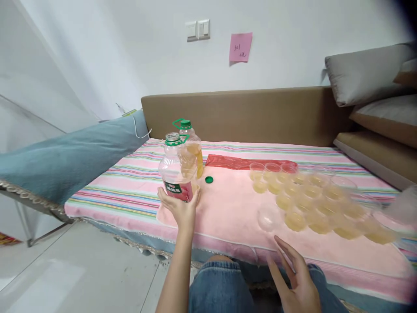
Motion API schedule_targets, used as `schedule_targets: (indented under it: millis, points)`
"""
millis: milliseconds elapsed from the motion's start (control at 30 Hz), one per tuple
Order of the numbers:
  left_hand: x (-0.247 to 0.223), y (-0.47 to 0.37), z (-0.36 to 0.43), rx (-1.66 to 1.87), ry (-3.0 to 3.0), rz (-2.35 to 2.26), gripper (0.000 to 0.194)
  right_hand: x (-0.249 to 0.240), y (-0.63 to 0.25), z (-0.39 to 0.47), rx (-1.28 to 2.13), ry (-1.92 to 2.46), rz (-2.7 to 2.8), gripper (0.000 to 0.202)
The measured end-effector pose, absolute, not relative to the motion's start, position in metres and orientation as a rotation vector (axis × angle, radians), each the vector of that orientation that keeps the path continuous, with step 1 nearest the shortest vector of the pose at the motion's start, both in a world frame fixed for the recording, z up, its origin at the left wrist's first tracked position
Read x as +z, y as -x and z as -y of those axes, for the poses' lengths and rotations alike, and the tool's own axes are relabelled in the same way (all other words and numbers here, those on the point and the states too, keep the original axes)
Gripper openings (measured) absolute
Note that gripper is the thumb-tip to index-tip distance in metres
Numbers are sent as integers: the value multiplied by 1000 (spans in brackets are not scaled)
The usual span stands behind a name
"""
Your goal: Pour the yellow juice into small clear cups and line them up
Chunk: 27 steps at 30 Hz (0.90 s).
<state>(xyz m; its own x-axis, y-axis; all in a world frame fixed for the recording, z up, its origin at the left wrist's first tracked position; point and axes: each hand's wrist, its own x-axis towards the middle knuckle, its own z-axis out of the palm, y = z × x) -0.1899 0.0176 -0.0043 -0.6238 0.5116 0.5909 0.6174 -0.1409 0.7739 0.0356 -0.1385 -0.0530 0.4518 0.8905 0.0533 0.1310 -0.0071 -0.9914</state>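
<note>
My left hand (180,211) is wrapped around the lower part of a large clear plastic bottle (172,167) with a red-and-green label. The bottle stands upright with its mouth uncapped, and the label is partly covered by my fingers. Just behind it is a second bottle (194,138), green-capped, with yellowish liquid. A loose green cap (209,179) lies to their right. My right hand (295,280) is open and holds nothing, its fingers apart, below a clear plastic cup (269,218) that looks empty. Several cups of pale yellow drink (296,221) stand in rows at the right.
A pink cloth (228,208) lies over a striped cover on the sofa. Behind the cups is a red plastic bag (233,161). Grey and brown cushions (371,74) are stacked at the far right, and a blue-covered armrest (74,150) is at the left.
</note>
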Motion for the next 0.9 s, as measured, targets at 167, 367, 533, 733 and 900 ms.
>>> schedule_targets:
  millis: [167, 367, 533, 733, 900]
  points:
    - [-11, 216, -43, -1955, 1417, 2066, 123, -57, -17, 130, 815, 1416, 991, 57]
    - [-10, 222, -37, -1995, 1417, 2035, 107, -58, -1, 138, 783, 1439, 920, 55]
    - [-2, 226, -5, -2151, 1487, 2026, 98, -42, 0, 143, 791, 1402, 946, 53]
    - [32, 202, 61, -2492, 1911, 1981, 95, -4, -3, 151, 763, 1266, 1012, 48]
    - [52, 157, 106, -2781, 2305, 1867, 97, 5, -30, 154, 869, 1063, 1034, 67]
